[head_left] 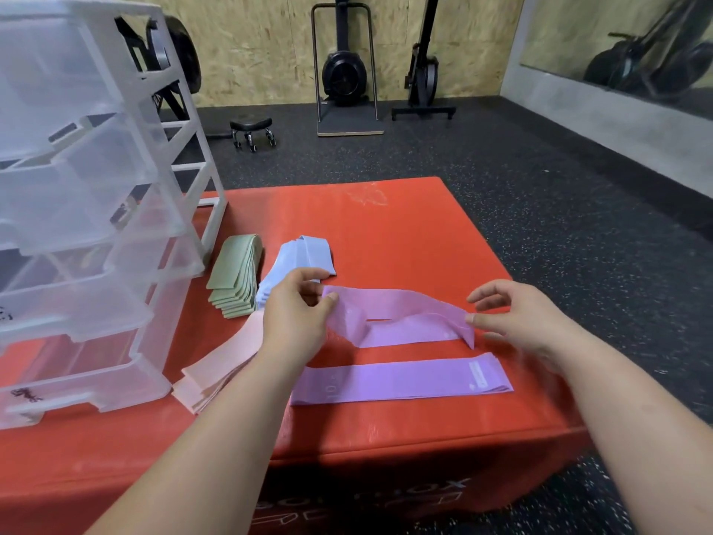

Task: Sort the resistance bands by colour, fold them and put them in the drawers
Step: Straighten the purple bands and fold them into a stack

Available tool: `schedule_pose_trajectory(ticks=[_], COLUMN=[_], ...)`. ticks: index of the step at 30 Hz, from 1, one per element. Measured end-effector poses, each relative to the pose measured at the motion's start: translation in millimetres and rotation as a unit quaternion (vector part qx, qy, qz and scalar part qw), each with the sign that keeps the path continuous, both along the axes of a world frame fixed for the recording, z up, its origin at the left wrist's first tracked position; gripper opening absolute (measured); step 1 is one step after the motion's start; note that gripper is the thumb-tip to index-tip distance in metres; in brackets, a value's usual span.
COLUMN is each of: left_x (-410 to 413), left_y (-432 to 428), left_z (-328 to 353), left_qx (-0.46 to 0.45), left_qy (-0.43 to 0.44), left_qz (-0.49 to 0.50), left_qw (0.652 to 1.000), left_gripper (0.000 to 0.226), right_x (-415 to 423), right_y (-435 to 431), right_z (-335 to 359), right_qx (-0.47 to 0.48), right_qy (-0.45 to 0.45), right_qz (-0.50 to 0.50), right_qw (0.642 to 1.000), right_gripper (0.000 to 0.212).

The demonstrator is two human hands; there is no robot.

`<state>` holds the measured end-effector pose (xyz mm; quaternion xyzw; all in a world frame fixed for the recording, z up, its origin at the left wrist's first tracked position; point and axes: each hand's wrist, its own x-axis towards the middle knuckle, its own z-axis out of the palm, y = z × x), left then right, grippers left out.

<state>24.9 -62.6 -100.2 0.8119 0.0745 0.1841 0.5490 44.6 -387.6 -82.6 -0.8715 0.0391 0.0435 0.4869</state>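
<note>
Purple band [401,305] over red box [405,225], speckled floor [540,195]

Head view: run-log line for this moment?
left hand: pinches lilac fabric resistance band | right hand: thumb at band's other end, grip unclear | flat lilac bands, green stack, blue stack, pink stack: on red padded box

Purple band [401,314] raised, slack; purple stack [401,380], perhaps several, flat.
</note>
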Motion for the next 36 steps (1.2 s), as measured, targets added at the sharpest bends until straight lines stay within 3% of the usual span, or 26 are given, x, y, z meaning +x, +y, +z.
schedule_pose_trajectory(ticks=[3,7,13,16,18,20,22,24,30,36], left_x=[1.9,3.1,3.0,1.3,0.0,-0.6,-2.1,-6.4,-27.3,-42.8], left_y=[1.9,4.0,8.7,11.8,15.7,22.3,28.9,33.2,33.4,32.8], left_z=[-3.5,-7.7,-11.2,-9.8,-6.9,-5.3,-3.2,0.2,10.7,14.2], left_qx=[0.020,0.035,0.048,0.058,0.062,0.051,0.018,-0.004,-0.011,-0.027], left_qy=[0.013,0.022,0.032,0.035,0.031,0.030,0.034,0.039,0.058,0.055], left_qz=[0.014,0.016,0.017,0.018,0.029,0.040,0.035,0.022,-0.026,-0.040], left_qw=[1.000,0.999,0.998,0.998,0.997,0.997,0.999,0.999,0.998,0.997], left_gripper=[0.030,0.027,0.024,0.021,0.018,0.015,0.013,0.009,0.007,0.006], right_x=[1.2,0.7,-2.6,-2.0,0.0,0.7,-5.6,-13.2,-26.9,-36.7], right_y=[0.0,4.7,2.7,-2.5,-9.0,-16.4,-25.4,-35.4,-44.1,-39.9], right_z=[3.7,4.9,5.0,1.8,4.2,12.9,22.7,27.6,28.1,28.8], right_qx=[-0.145,-0.241,-0.304,-0.331,-0.280,-0.153,0.043,0.139,0.153,0.194], right_qy=[-0.073,-0.096,-0.052,-0.079,-0.106,-0.094,-0.023,0.045,0.089,0.097], right_qz=[0.035,0.077,0.114,0.106,0.075,0.062,0.060,0.066,0.091,0.089], right_qw=[0.986,0.963,0.944,0.934,0.951,0.982,0.997,0.987,0.980,0.972], right_gripper=[0.023,0.027,0.024,0.018,0.015,0.010,0.008,0.018,0.037,0.038])
